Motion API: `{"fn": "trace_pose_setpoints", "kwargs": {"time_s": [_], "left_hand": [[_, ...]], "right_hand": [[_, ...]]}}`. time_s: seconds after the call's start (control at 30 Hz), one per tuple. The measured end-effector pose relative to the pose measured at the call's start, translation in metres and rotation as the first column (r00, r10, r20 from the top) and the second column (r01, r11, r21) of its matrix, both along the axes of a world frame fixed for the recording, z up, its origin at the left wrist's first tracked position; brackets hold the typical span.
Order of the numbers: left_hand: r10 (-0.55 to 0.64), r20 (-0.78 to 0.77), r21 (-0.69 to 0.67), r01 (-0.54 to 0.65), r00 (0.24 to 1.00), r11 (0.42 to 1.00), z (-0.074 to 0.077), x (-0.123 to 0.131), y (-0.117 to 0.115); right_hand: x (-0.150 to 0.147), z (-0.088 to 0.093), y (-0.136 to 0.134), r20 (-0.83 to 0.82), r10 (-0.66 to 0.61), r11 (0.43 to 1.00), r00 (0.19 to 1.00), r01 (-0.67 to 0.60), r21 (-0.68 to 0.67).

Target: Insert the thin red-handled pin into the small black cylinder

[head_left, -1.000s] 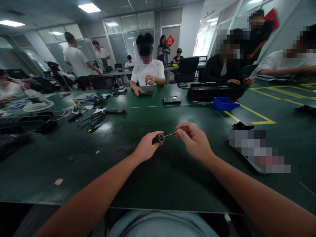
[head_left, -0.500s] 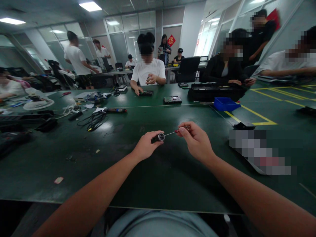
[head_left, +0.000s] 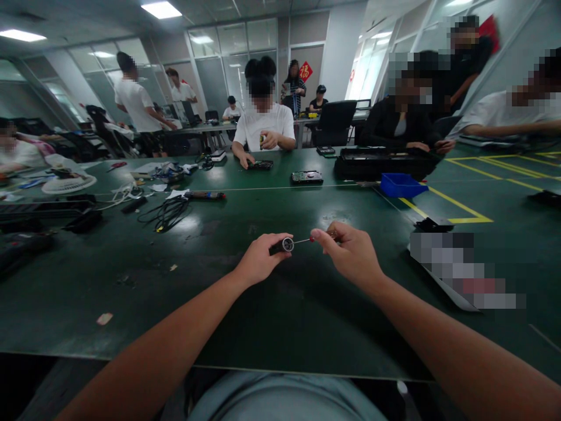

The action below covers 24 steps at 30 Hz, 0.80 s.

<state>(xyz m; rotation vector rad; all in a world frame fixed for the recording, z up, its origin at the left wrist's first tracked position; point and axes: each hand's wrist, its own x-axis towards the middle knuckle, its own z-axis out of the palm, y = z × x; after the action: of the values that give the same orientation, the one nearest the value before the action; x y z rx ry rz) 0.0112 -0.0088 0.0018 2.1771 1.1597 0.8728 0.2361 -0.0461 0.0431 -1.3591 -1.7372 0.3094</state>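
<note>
left hand (head_left: pixel 258 261) curls closed around a black, silver-rimmed cylinder (head_left: pixel 281 245). right of it, right hand (head_left: pixel 351 250) pinches a thin, red-handled screwdriver (head_left: pixel 312 238).

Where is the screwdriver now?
In the head view, right of centre, the screwdriver is in the right hand, pointing leftward at the black cylinder.

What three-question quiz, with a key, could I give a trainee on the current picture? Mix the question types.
1. Multiple choice: What does the right hand hold?
A) scissors
B) a screwdriver
C) a paintbrush
2. True or false: The blue tray rests on the green table, farther from the person than either of the person's own hands.
3. Fill the gap: The dark part in the left hand has a ____ end face, shown beside the screwdriver's shaft.

Key: 1. B; 2. True; 3. round
</note>
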Motion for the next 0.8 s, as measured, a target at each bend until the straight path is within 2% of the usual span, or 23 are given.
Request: {"fn": "trace_pose_setpoints", "kwargs": {"time_s": [0.13,0.4,0.8], "left_hand": [[-0.003,0.002,0.010,0.003,1.000,1.000,-0.0003,-0.0008,0.0007],[-0.004,0.002,0.017,0.004,1.000,1.000,-0.0020,-0.0009,0.0018],[-0.009,-0.007,0.027,0.009,1.000,1.000,-0.0017,-0.0011,0.0016]], "right_hand": [[0.0010,-0.0004,-0.0006,0.027,0.033,0.999,0.999,-0.033,0.025],[-0.0007,0.0018,-0.0029,-0.044,0.231,0.973,0.972,-0.229,0.034],[-0.0054,0.0034,-0.0036,0.021,0.109,0.990,0.994,-0.106,-0.089]]}}
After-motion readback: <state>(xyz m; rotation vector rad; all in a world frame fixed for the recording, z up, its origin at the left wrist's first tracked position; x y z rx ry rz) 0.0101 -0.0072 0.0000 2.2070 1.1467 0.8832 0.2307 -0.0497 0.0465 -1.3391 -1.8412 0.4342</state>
